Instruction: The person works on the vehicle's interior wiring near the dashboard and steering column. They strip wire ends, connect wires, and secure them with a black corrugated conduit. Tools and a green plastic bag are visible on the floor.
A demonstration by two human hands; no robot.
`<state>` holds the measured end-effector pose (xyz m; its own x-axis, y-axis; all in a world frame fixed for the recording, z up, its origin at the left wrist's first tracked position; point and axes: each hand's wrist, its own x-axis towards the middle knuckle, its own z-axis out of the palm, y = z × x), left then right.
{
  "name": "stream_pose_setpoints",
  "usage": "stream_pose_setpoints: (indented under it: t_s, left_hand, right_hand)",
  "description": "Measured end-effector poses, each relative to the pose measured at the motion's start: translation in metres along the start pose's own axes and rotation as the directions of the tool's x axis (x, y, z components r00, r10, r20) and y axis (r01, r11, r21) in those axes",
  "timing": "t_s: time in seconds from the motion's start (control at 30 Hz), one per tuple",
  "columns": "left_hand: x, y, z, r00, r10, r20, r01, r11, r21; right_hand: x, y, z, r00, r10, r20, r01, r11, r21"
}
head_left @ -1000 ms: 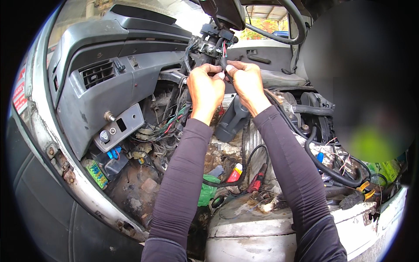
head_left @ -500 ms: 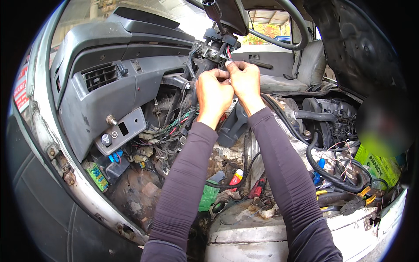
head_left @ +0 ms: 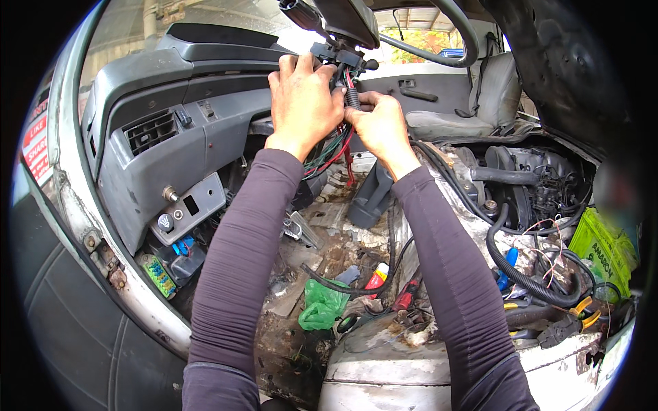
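My right hand (head_left: 378, 130) pinches a black corrugated sleeve (head_left: 352, 98) with coloured wires running into its top, just below the steering column switch assembly (head_left: 338, 55). Close beside it, my left hand (head_left: 305, 103) is raised against the column, its fingers curled and its thumb near the sleeve. What those fingers grip is hidden behind the hand. Red, green and black wires (head_left: 334, 152) hang down from between both hands. Above them are a dark stalk (head_left: 299, 14) and the steering wheel rim (head_left: 468, 41).
The grey dashboard (head_left: 185, 89) lies left, with a loose switch panel (head_left: 190, 209) and fuse box (head_left: 159, 275) beneath. A green plastic bag (head_left: 322, 305) and red-handled tool (head_left: 407, 294) lie low. The exposed engine (head_left: 528, 178), black hose (head_left: 524, 288) and yellow-handled pliers (head_left: 565, 327) are right.
My left hand has moved left and up onto the column, away from the right hand. My right hand has dropped slightly along the sleeve. The hanging wires have shifted right, between the hands.
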<state>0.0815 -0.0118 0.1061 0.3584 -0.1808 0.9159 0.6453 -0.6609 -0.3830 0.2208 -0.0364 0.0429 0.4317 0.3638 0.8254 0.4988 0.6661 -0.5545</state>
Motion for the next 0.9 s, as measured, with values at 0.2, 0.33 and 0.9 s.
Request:
stream_pose_setpoints:
  t_s: [0.2,0.33,0.9]
  left_hand:
    - [0.009,-0.018,-0.002,0.979,0.191,0.065,-0.186,0.979,-0.086]
    - [0.011,-0.019,-0.003,0.979,0.185,0.079,-0.178,0.980,-0.092]
    - [0.021,-0.027,-0.004,0.835,0.496,0.237,-0.532,0.839,0.119]
  right_hand:
    - [0.004,0.005,0.000,0.999,0.007,0.041,-0.008,0.999,0.044]
    - [0.003,0.004,0.001,0.997,0.041,0.069,-0.047,0.995,0.087]
    - [-0.001,-0.007,-0.003,0.999,0.025,0.038,-0.023,0.998,-0.051]
